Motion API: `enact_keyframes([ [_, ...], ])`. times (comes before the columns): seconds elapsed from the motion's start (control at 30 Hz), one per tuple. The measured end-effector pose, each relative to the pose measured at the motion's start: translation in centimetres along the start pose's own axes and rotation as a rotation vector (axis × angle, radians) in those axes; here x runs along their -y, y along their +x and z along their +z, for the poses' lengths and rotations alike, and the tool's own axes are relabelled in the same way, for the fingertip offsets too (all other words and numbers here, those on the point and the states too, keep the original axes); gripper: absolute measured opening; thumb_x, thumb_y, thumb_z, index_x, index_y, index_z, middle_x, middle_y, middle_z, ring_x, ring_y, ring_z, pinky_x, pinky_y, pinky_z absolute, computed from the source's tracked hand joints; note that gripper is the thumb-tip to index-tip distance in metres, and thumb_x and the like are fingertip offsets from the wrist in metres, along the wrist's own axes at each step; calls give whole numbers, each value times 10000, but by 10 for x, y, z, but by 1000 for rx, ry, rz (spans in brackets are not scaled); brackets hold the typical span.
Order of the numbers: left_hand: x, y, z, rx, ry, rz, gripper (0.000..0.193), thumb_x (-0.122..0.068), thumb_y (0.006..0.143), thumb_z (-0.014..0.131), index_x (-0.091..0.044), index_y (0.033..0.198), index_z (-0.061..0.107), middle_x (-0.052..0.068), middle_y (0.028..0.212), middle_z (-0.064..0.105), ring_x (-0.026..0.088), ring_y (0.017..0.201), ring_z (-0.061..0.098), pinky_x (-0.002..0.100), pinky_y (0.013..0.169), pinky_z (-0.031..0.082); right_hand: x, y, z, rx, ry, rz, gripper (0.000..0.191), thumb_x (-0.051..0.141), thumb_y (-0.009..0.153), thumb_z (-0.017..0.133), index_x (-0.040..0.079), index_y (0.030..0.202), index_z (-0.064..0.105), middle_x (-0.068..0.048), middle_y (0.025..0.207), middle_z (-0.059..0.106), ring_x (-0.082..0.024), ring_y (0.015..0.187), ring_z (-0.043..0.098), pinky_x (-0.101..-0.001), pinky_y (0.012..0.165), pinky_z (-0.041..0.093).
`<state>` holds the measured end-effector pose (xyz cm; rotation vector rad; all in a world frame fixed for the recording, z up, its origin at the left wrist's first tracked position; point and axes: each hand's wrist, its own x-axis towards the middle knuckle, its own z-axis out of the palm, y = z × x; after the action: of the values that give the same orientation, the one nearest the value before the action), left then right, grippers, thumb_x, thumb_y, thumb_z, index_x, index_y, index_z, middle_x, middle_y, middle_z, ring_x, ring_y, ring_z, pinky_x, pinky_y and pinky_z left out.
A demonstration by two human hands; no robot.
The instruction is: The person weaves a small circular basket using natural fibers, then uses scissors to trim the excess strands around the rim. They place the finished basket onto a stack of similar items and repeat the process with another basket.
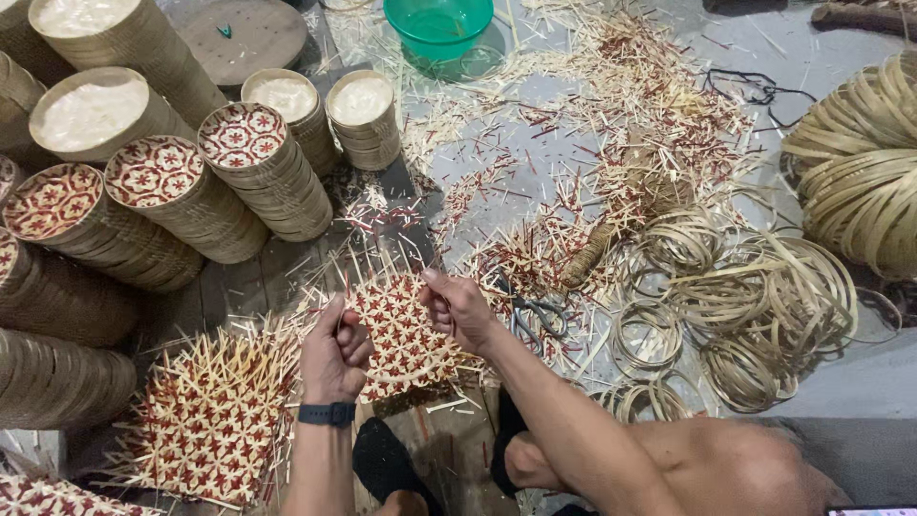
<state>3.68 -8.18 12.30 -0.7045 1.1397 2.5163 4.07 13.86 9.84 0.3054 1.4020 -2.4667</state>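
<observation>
Both the left hand [334,358] and right hand [457,308] grip an untrimmed woven mat [401,330], seemingly mid-batch: finished stacks [258,172] behind, another mat [210,416] waiting.

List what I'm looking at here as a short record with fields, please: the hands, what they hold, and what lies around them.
left hand: grips the near-left edge of the woven mat, wrist wears a dark band
right hand: pinches the mat's far-right edge
woven mat: round, red and pale star pattern, loose strip ends sticking out
pile of mats: same weave, to the left on the floor
scissors: on the floor right of the hands
stacked baskets: upper left, nested in rows
bamboo rings: loose coils, right
green bowl: top centre
</observation>
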Motion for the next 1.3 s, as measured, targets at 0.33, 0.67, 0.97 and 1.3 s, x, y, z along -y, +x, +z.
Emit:
enact_keyframes([
  [0.33, 63, 79, -55, -329, 478, 124, 81, -126, 870, 701, -88, 927, 657, 13, 747, 703, 82, 601, 608, 250, 538, 505, -52, 52, -59, -391, -845, 219, 116, 119, 868, 714, 95, 981, 708, -60, 949, 734, -128, 766, 689, -304, 709, 605],
  [0.67, 112, 136, -95, -425, 1339, 334, 323, -249, 741, 854, -175, 1054, 828, 124, 939, 778, 285, 852, 739, 389, 810, 572, -123, 83, -88, -428, -1164, 58, 193, 100, 899, 707, 38, 1063, 788, -154, 1038, 781, -226, 870, 735, -376, 820, 598],
  [0.97, 113, 144, -91, -499, 1423, 473, 261, -245, 799, 802, -121, 1027, 825, 178, 988, 759, 357, 900, 725, 421, 857, 566, -133, 97, -89, -446, -1046, 95, 202, 103, 907, 677, 60, 1080, 772, -147, 1133, 743, -240, 896, 746, -380, 828, 620],
  [1.3, 117, 156, -102, -509, 1518, 465, 262, -323, 807, 806, -123, 972, 838, 151, 953, 776, 346, 883, 734, 428, 835, 566, -137, 96, -91, -489, -1136, -34, 146, 152, 880, 737, 66, 976, 806, -143, 1026, 767, -286, 943, 720, -424, 890, 568],
])
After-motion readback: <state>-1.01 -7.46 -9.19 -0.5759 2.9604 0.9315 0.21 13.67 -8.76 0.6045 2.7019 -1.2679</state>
